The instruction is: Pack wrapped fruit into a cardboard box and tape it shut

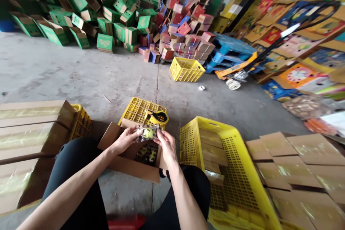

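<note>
My left hand (124, 140) and my right hand (167, 144) both pinch a small yellow-green item in a clear plastic bag (147, 132), held just above an open cardboard box (129, 163) between my knees. More bagged yellow and black items (147, 153) lie inside the box. A yellow tape dispenser (158, 118) rests on an upturned yellow crate (138, 109) right behind the box.
A large yellow crate (237, 161) stands at my right, with taped cartons (299, 172) beyond it. Taped cartons (27, 133) stack at my left. Heaps of green boxes (102, 14), pink and blue boxes (185, 28), another yellow crate (186, 69) and a pallet jack (242, 68) lie farther off.
</note>
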Demonstrator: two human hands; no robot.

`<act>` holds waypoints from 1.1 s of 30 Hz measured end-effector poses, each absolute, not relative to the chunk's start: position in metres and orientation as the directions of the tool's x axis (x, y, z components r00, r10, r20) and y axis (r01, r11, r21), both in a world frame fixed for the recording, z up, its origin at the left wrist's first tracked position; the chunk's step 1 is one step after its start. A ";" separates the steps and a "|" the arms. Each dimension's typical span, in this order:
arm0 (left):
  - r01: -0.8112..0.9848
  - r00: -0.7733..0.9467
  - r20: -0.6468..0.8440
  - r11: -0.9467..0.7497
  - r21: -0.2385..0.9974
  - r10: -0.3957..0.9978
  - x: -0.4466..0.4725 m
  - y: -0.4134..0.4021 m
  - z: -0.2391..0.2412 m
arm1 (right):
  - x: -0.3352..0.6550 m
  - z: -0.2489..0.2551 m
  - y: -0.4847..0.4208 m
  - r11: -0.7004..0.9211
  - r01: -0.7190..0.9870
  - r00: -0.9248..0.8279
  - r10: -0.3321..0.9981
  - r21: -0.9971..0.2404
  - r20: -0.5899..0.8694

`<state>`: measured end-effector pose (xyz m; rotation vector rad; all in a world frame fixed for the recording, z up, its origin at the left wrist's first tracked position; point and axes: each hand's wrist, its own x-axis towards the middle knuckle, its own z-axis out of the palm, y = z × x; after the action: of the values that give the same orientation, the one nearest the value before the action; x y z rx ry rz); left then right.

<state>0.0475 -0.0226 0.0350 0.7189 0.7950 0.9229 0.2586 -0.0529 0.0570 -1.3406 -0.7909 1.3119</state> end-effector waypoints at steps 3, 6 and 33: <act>-0.394 0.322 -0.283 0.400 0.828 0.904 0.044 -0.020 0.035 | 0.259 0.053 -0.050 -0.230 -0.204 0.183 0.946 -0.952 -0.268; -0.363 0.299 -0.280 0.380 0.850 0.912 0.040 -0.018 0.033 | 0.259 0.049 -0.048 -0.231 -0.231 0.154 0.951 -0.945 -0.270; -0.203 0.430 -0.215 0.326 0.923 0.877 0.041 -0.019 0.042 | 0.256 0.034 -0.045 -0.222 -0.362 0.165 0.941 -0.905 -0.297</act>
<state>0.0407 -0.0188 0.0423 0.9794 0.8407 0.8288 0.2557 -0.0452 0.0338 -1.2275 -0.6556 1.3757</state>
